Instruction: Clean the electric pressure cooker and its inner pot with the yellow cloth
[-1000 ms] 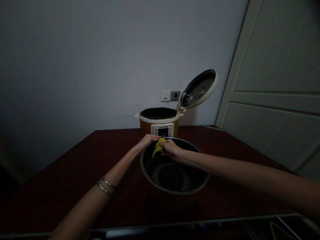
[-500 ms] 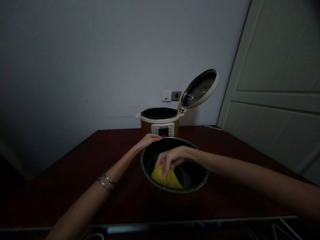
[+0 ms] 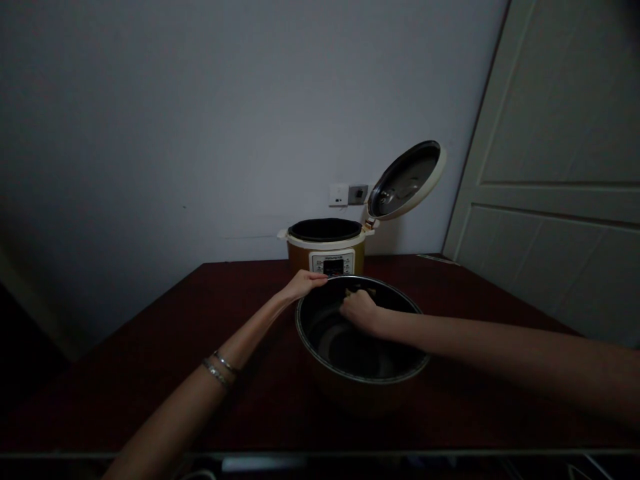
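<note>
One wall (image 3: 225, 120), pale, seen behind everything. One dark red table (image 3: 240, 300), pushed up to it. One panelled door (image 3: 560, 160), at right. One cooker (image 3: 302, 256), set near the wall. One round pot (image 3: 320, 341), placed in front of the cooker; its base is lost in shadow. One lid (image 3: 409, 183), hinged open at the cooker's right. Two hands, held apart: the left hand (image 3: 303, 285) is laid on the pot's far rim, grip cannot be told; the right hand (image 3: 361, 311) is closed on one yellowish cloth (image 3: 371, 292), mostly hidden, inside the pot. Two wall plates (image 3: 339, 195), mounted side by side. Two bracelets (image 3: 215, 371), worn on the left wrist.
</note>
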A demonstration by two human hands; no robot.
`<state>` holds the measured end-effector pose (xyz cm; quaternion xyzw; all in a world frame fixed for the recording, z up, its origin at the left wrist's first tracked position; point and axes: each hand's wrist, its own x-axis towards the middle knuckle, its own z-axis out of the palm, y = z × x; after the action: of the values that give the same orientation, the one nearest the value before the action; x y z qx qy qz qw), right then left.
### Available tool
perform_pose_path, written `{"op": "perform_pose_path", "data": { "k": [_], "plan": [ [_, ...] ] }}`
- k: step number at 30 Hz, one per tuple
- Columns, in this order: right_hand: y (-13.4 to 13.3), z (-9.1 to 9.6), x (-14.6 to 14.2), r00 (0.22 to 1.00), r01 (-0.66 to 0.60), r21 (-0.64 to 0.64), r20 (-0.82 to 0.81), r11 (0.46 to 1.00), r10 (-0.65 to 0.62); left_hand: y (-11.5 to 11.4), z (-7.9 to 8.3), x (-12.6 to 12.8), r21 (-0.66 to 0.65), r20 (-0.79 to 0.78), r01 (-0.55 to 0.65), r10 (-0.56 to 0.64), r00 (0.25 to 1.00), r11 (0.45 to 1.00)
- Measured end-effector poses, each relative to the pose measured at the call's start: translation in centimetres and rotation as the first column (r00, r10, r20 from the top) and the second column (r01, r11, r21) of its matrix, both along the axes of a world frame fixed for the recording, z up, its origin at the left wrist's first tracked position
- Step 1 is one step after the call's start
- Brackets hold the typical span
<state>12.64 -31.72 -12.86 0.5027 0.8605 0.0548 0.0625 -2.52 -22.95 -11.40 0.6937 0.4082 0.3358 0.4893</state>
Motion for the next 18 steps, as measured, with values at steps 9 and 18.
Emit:
{"op": "perform_pose_path", "data": {
  "k": [9, 18],
  "plan": [
    [-1.0, 1.0, -1.6, 0.948, -0.279, 0.240, 0.226, 0.930, 0.226, 0.2, 0.3, 0.0, 0.027, -0.007, 0.007, -0.007, 1.000, 1.000],
    [-1.4, -0.8, -0.6, 0.994, 0.086, -0.134, 0.083, 0.987, -0.075, 0.1, 0.1, 0.1, 0.019, -0.003, -0.003, 0.003, 1.000, 1.000]
  ]
}}
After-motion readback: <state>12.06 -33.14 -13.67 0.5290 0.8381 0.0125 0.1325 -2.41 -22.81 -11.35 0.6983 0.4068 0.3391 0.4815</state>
